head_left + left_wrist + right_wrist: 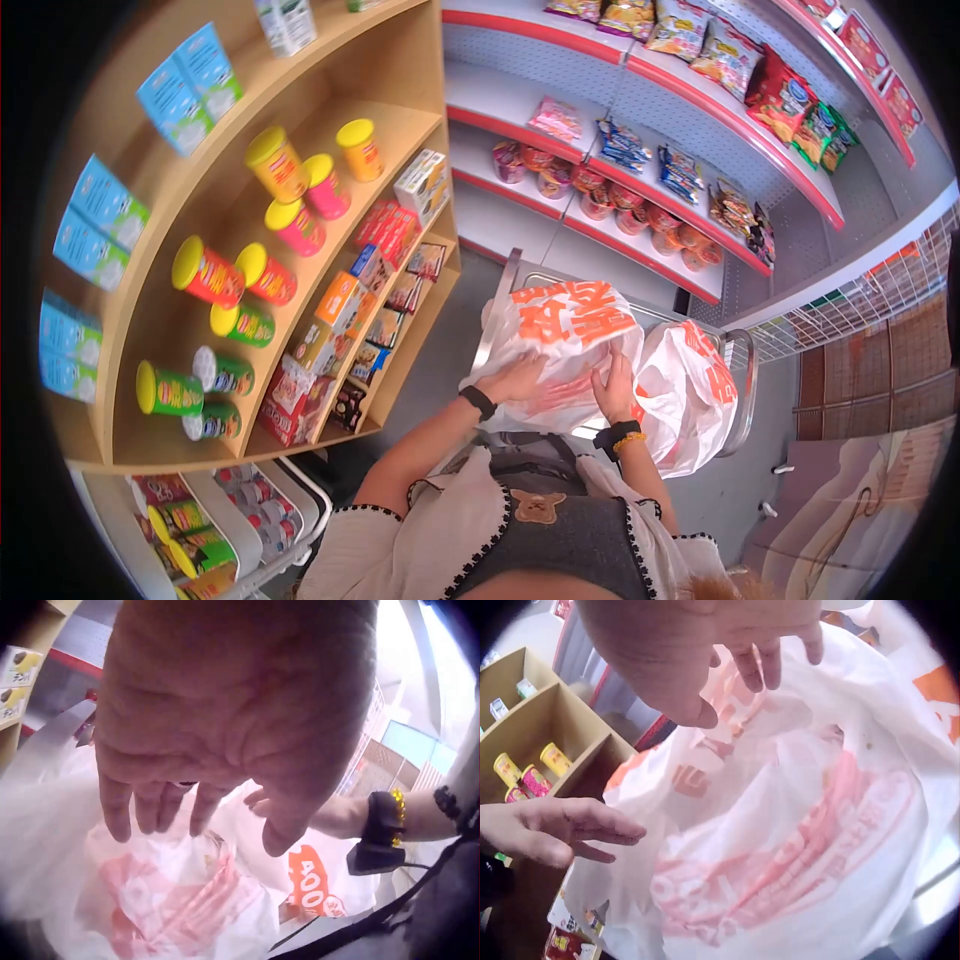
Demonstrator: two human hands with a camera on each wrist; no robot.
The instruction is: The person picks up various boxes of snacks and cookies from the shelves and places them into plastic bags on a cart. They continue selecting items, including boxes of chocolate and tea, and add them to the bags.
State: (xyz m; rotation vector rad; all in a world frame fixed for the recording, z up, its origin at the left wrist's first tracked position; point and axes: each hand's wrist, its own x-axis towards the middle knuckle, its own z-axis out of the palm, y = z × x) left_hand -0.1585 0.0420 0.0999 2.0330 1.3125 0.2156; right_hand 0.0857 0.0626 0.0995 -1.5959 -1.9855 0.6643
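Observation:
A white plastic bag (pixel 575 315) with orange lettering stands on a metal cart, its mouth spread wide. My left hand (pixel 517 381) is at the bag's left side, fingers loosely extended; in the left wrist view its fingers (pixel 146 806) reach down over the plastic. Over the opposite side is my right hand (pixel 616 388), its fingers (pixel 769 664) apart and bent down above the opening in the right wrist view. Pink-printed plastic (pixel 780 862) shows inside the mouth. A second white bag (pixel 690 395) with orange print sits just right of my right hand.
The cart's metal rail (pixel 745 390) curves round the right bag. On the left stands a wooden shelf (pixel 420 125) with canisters and boxes. Ahead, a red-edged rack (pixel 480 110) holds snack bags and cups. A white wire basket (pixel 820 325) is at the right.

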